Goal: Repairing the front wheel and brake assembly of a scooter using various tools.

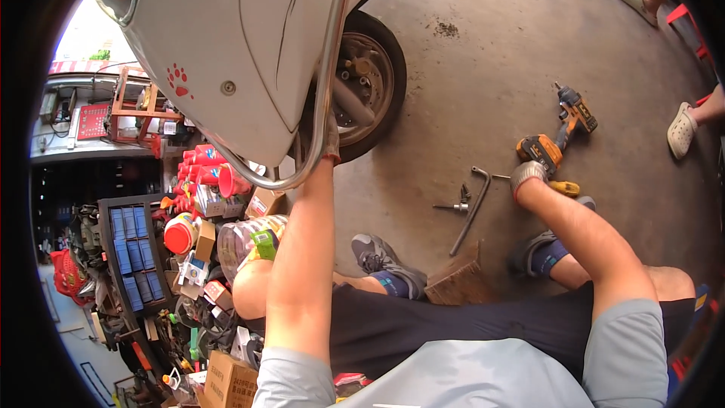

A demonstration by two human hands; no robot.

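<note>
Left hand (331, 143) behind chrome bar (325, 60), near scooter wheel (394, 68); right hand (530, 173) over yellow-handled screwdriver (565, 188); both hands' fingers hidden, cannot tell.

One scooter (219, 45), one drill (578, 115), one screwdriver (566, 188)

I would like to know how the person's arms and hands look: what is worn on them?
Short, plain light grey-blue sleeves leave both forearms bare. The right hand wears a greyish knit-looking glove with a reddish cuff edge. The left hand, mostly hidden, shows a similar reddish cuff.
</note>
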